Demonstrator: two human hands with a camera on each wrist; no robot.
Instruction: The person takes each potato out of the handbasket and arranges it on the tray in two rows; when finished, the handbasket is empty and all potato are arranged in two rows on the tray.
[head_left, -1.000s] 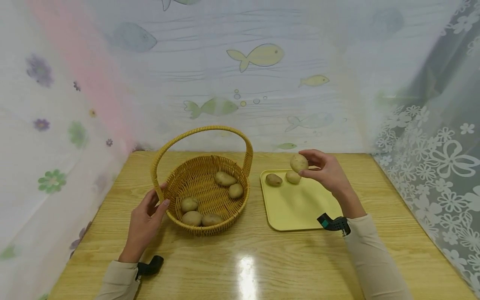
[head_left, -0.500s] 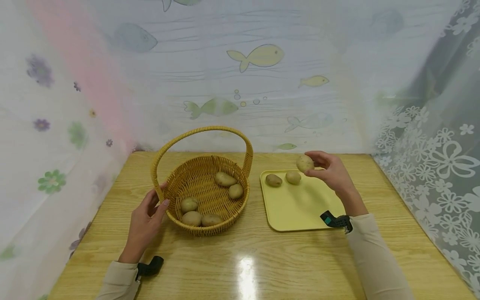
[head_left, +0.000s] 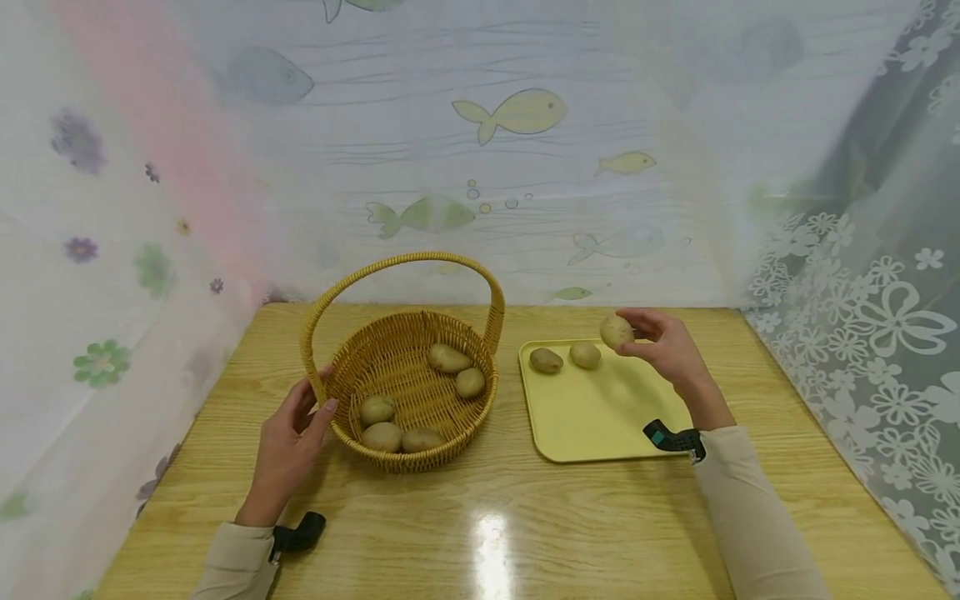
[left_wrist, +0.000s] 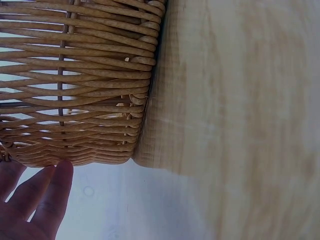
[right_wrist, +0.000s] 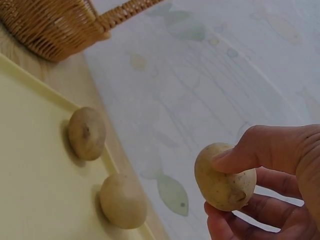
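In the head view my right hand (head_left: pixel 663 346) holds a round pale potato (head_left: pixel 617 332) above the back part of the yellow tray (head_left: pixel 585 425). Thumb and fingertips pinch it, as the right wrist view shows. Two potatoes lie on the tray near its back left corner, a browner one (head_left: pixel 546 361) and a paler one (head_left: pixel 585 355). My left hand (head_left: pixel 288 442) grips the left side of the wicker basket (head_left: pixel 412 392), at the foot of its handle. In the left wrist view, fingers (left_wrist: pixel 55 195) touch the basket's woven side; the thumb is hidden there. Several potatoes (head_left: pixel 382 437) lie inside the basket.
The wooden table (head_left: pixel 420 533) carries basket and tray side by side, with a narrow gap between them. The basket's tall arched handle (head_left: pixel 405 257) stands upright. A patterned curtain (head_left: pixel 510 192) hangs behind the table and along both sides.
My right hand has moved a little to the right and slightly lower with the potato, over the tray. My left hand and the basket have stayed in place.
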